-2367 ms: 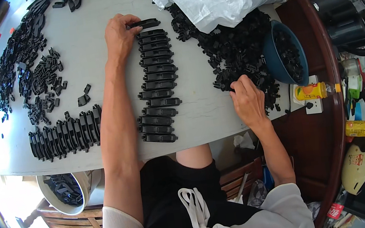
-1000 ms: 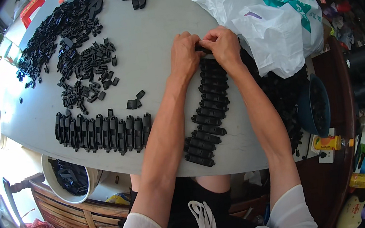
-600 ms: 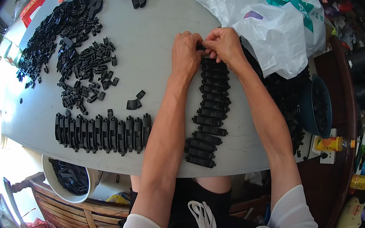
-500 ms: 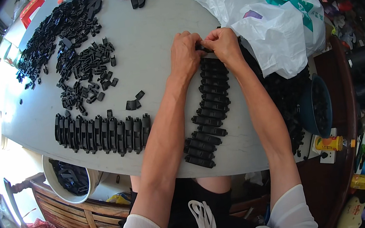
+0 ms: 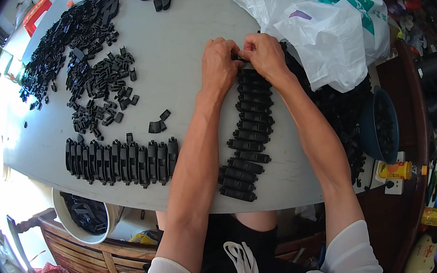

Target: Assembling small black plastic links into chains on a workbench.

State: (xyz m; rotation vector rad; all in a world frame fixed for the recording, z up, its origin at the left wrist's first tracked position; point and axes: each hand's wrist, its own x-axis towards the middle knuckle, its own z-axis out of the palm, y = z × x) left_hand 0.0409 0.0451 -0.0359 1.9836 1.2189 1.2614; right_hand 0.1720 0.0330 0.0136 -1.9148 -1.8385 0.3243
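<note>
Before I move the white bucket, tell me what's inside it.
The white bucket holds a heap of black parts. Only the upper ones show; anything beneath is covered, and the edge of the table hides the bucket's far side.

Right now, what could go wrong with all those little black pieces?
The nearest end of the column of black plastic pieces lies close to the table's edge, so a bump might knock some off. The white plastic bag lies near the right hand and might get brushed.
</note>
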